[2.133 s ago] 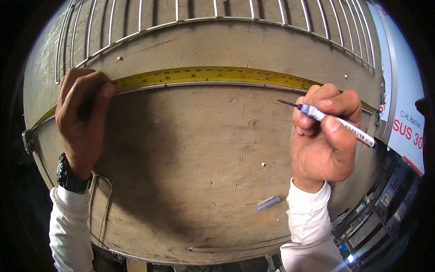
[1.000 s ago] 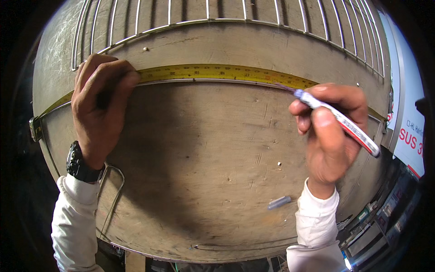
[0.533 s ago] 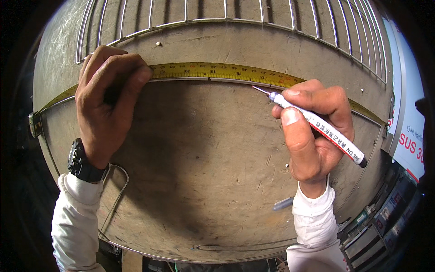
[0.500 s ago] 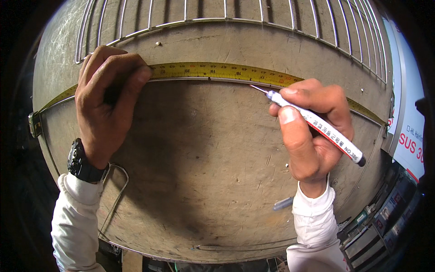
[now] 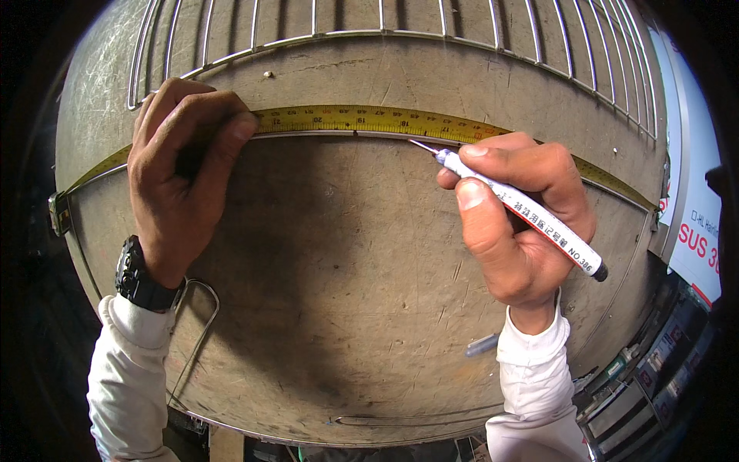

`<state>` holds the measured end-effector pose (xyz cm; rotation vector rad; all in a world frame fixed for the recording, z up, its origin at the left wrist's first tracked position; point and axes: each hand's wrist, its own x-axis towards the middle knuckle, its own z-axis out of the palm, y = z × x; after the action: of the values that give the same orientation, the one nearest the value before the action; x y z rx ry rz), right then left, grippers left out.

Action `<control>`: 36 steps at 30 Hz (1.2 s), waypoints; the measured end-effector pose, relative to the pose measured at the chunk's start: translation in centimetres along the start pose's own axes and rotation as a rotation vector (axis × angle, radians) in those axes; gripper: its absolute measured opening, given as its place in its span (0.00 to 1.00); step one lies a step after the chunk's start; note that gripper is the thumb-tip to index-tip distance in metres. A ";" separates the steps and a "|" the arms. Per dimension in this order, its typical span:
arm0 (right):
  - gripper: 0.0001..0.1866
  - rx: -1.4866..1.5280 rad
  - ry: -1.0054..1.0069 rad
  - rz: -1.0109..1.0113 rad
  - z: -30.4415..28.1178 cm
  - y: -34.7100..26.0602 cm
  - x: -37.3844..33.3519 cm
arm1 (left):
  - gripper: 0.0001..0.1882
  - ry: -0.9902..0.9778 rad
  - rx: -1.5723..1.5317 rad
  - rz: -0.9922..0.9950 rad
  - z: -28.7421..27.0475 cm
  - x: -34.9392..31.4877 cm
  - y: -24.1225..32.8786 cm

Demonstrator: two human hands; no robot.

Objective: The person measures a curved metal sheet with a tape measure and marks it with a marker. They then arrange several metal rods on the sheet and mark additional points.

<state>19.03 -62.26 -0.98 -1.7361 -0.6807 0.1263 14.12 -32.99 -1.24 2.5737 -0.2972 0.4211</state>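
Note:
A yellow tape measure (image 5: 369,118) is stretched from side to side across the table, along a thin metal rod (image 5: 308,135). Its case (image 5: 59,213) sits at the far left edge. My left hand (image 5: 185,150) is closed over the tape and rod, thumb and fingers pinching them left of the middle. In my right hand (image 5: 527,208) is a white marker pen (image 5: 531,212) with a long thin tip. The tip points left and lies at or very near the rod, just below the tape. Dark marks show on the rod.
A wire rack (image 5: 385,33) with many parallel bars lies at the far side of the table (image 5: 346,254). A pen cap (image 5: 483,345) rests near my right sleeve. Bent wire (image 5: 202,331) lies beside my left wrist. A printed white-and-blue sheet (image 5: 693,208) stands at the right edge.
My right hand has moved a little to the left with the marker pen, its tip sliding along the rod. My left hand and the tape measure have stayed put.

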 end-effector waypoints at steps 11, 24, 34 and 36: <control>0.09 -0.022 0.069 0.025 -0.3 -0.2 -0.3 | 0.06 -0.003 -0.003 -0.034 0.0 0.0 0.2; 0.07 0.262 0.130 0.109 -1.6 -0.3 -1.4 | 0.06 -0.003 0.011 -0.033 0.0 -0.1 0.1; 0.12 0.004 0.012 -0.056 0.0 0.8 -0.2 | 0.06 0.001 0.013 -0.007 0.1 0.1 0.1; 0.11 -0.018 0.011 -0.057 0.1 0.6 0.0 | 0.06 -0.006 0.000 -0.050 -0.1 0.1 0.4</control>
<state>19.21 -62.20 -1.55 -1.7320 -0.7243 0.0710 14.04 -33.30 -1.00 2.5766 -0.2349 0.3953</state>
